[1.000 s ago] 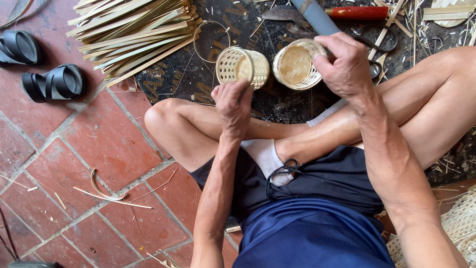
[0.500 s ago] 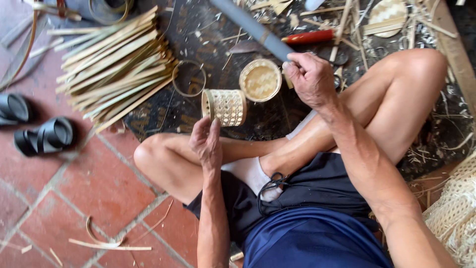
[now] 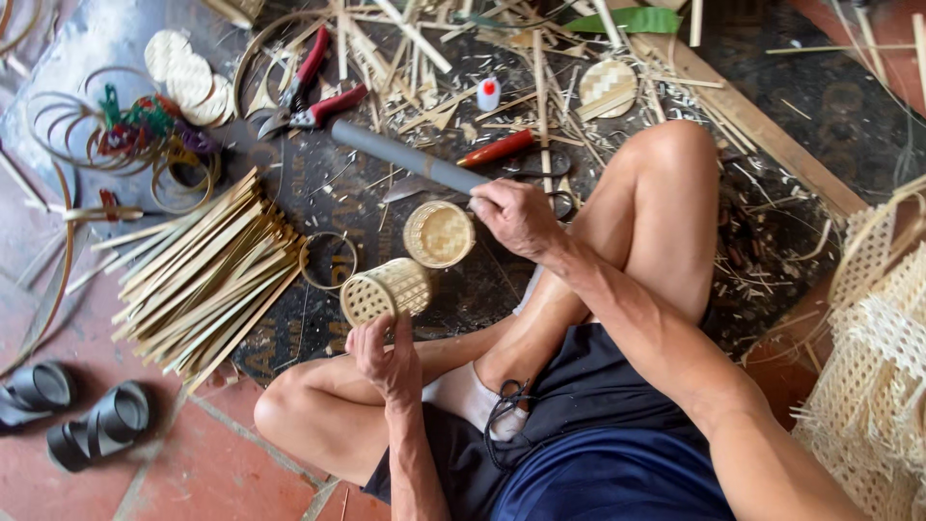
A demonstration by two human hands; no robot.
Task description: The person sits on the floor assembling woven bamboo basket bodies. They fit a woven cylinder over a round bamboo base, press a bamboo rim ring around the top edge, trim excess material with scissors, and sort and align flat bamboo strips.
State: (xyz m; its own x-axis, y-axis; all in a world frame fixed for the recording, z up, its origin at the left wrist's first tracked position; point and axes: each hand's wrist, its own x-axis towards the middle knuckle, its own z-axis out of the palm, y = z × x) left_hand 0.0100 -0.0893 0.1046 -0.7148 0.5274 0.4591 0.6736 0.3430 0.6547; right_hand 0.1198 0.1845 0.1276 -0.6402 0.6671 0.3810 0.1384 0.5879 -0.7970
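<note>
I sit on the ground with my knees bent. My left hand (image 3: 388, 355) grips the lower rim of a small woven bamboo basket (image 3: 388, 287), which lies tilted on its side with its mouth toward the lower left. My right hand (image 3: 516, 218) is closed around the near end of a grey tube (image 3: 405, 156) that slants up to the left over the dark mat. A second small round basket (image 3: 439, 233) stands upright on the mat, just left of my right hand and above the first basket.
A bundle of flat bamboo strips (image 3: 207, 270) and a thin ring (image 3: 328, 260) lie to the left. Red-handled shears (image 3: 311, 89), a red-handled knife (image 3: 497, 150), woven discs (image 3: 188, 77), coiled hoops (image 3: 145, 145) and scraps lie beyond. Black sandals (image 3: 82, 417) lie bottom left, woven panels (image 3: 883, 338) at right.
My right hand left the upright basket and closed on the grey tube. My left hand took hold of the other basket. The view has shifted so more of the mat shows.
</note>
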